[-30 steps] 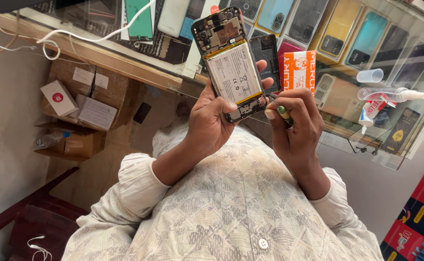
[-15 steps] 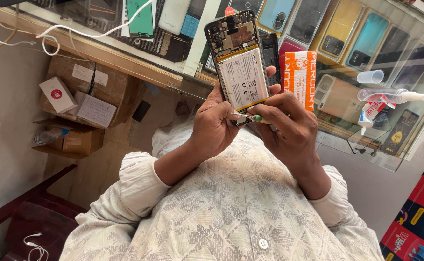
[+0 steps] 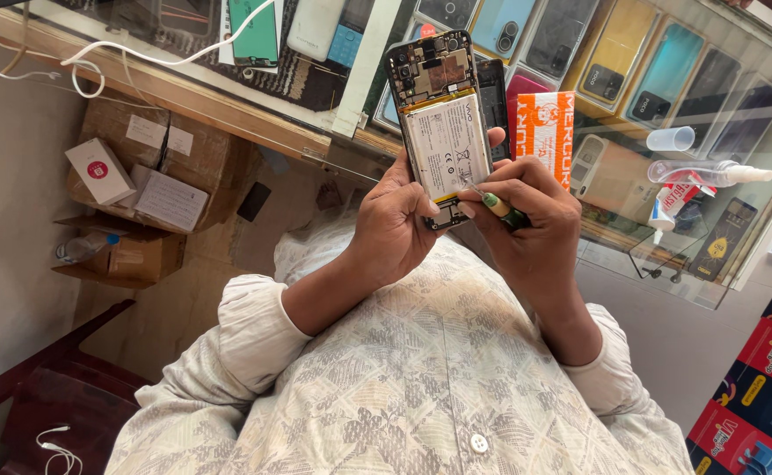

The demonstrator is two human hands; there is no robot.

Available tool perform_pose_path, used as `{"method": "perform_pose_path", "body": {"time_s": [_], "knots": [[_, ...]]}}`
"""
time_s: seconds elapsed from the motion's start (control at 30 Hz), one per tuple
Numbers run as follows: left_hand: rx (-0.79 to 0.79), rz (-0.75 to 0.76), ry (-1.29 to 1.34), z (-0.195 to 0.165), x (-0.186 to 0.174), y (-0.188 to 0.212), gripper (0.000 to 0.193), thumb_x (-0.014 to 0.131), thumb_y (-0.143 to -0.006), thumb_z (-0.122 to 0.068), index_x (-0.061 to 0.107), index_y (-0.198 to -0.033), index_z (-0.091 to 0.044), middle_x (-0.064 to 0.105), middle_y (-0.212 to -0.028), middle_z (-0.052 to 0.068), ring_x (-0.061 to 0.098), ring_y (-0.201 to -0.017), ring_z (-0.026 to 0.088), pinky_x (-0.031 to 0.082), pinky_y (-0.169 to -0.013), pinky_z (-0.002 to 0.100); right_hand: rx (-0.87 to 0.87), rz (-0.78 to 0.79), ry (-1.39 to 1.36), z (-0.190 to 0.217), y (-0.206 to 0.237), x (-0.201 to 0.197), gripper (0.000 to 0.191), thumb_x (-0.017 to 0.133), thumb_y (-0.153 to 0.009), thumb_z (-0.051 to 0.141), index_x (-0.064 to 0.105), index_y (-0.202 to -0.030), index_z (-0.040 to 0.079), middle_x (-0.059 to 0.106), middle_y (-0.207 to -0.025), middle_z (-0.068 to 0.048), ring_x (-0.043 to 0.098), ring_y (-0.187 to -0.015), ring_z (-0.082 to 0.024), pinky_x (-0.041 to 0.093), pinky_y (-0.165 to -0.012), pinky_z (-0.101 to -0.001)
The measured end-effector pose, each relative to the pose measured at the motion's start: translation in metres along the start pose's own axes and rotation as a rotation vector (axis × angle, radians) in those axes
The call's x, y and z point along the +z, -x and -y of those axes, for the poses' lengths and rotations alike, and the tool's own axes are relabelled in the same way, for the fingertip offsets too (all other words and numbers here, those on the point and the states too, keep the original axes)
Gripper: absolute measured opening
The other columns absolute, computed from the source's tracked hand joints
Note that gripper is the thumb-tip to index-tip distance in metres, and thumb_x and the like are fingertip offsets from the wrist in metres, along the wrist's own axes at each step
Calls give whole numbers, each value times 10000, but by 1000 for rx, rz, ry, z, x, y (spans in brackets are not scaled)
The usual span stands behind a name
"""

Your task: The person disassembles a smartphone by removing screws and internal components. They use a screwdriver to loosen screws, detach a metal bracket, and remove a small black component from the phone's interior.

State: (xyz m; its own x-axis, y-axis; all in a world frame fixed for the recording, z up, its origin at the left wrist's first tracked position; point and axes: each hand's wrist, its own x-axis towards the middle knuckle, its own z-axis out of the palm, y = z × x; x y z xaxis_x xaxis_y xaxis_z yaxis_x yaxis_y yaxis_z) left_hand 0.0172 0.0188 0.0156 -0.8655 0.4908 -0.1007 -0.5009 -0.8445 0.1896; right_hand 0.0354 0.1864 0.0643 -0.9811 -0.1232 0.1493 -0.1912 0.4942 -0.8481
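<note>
Above the person's lap, the left hand (image 3: 395,224) is wrapped around the lower end of an opened black smartphone with its back cover off and a white battery showing (image 3: 439,119), holding it upright. Beside it, the right hand (image 3: 531,220) pinches a small green-handled screwdriver (image 3: 496,205), its tip touching the phone's lower part near the battery's bottom edge. Just behind the phone stands an orange and white cardboard box (image 3: 546,132). Farther right, on the glass display counter (image 3: 711,281), lie a clear plastic squeeze bottle (image 3: 707,172) and a small translucent cup (image 3: 672,139).
</note>
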Motion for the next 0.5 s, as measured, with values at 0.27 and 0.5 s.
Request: {"method": "perform_pose_path", "body": {"time_s": [0.27, 0.5], "knots": [[-8, -17, -89, 2, -1, -3, 902, 335, -707, 164, 204, -1585, 7, 357, -1615, 255, 431, -1475, 363, 446, -1217, 430, 41, -15, 85, 2, -1, 3, 176, 863, -853, 30, 773, -1004, 37, 633, -955, -40, 656, -910, -147, 528, -784, -279], [5, -9, -154, 0, -3, -2, 942, 352, -683, 201, 207, -1593, 6, 356, -1629, 251, 417, -1503, 347, 424, -1189, 389, 56, -10, 63, 4, -2, 2, 167, 845, -873, 28, 771, -1022, 36, 642, -958, -44, 658, -947, -149, 530, -827, -284]]}}
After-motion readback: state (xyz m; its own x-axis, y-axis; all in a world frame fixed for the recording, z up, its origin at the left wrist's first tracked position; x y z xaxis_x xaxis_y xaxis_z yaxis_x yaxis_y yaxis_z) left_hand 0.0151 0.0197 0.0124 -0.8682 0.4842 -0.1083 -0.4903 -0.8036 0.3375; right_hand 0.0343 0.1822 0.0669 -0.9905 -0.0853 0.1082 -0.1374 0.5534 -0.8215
